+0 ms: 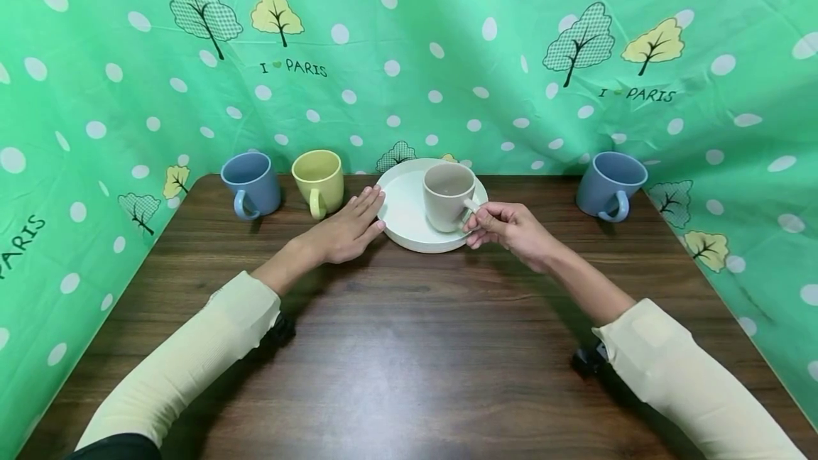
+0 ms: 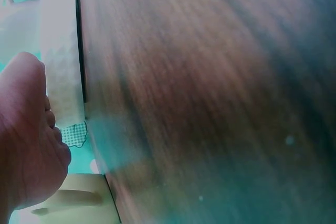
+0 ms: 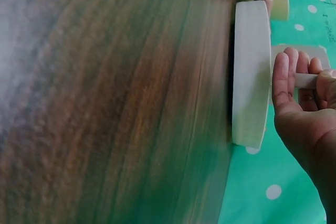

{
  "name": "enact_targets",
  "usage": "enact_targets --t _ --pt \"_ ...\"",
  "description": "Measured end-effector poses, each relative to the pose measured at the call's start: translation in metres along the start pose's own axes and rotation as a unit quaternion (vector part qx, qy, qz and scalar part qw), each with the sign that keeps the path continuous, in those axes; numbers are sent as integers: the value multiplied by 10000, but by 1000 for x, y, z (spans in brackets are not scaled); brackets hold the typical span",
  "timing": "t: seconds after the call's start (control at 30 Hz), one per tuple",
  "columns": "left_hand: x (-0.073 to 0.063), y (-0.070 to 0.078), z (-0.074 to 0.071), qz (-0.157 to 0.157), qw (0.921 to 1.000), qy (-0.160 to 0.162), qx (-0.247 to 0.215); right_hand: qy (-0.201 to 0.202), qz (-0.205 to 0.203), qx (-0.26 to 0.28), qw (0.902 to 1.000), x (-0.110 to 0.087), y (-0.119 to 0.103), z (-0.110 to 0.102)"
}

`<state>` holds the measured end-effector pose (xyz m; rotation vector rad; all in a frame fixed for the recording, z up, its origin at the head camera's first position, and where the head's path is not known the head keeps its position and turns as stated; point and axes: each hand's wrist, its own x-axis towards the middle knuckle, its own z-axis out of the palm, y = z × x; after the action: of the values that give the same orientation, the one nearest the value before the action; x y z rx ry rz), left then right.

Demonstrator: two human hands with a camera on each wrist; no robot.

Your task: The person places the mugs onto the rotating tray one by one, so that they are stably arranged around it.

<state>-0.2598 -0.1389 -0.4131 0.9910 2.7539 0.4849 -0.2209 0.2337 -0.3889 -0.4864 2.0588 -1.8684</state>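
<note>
A round white tray [image 1: 402,215] with a raised rim lies at the back middle of the table. Over its right half stands a pale grey mug [image 1: 445,206], handle turned toward the right. My right hand [image 1: 511,229] pinches that mug handle [image 3: 305,81] between thumb and fingers. At the tray's left edge is my left hand [image 1: 350,229], its fingers straight and fingertips right at the rim. In the left wrist view the tray's side wall [image 2: 63,51] shows beyond the left thumb [image 2: 23,87].
A yellow mug [image 1: 318,183] stands just left of the tray, close behind the left hand, with a blue mug [image 1: 251,185] beside it. Another blue mug [image 1: 611,187] is at the back right. A green dotted curtain [image 1: 409,55] borders the dark wooden table [image 1: 409,353].
</note>
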Motion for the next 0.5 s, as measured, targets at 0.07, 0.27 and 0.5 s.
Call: enact_targets --t 0.07,0.27,0.5 --pt "0 2 -1 -34 9999 -17 110 -50 18 -61 10000 0 0 2" --pt "1 -4 3 94 9998 79 -129 -146 2 -101 9998 0 0 7" --pt "1 -10 5 202 9991 172 -332 -352 -94 -51 9993 2 1 11"
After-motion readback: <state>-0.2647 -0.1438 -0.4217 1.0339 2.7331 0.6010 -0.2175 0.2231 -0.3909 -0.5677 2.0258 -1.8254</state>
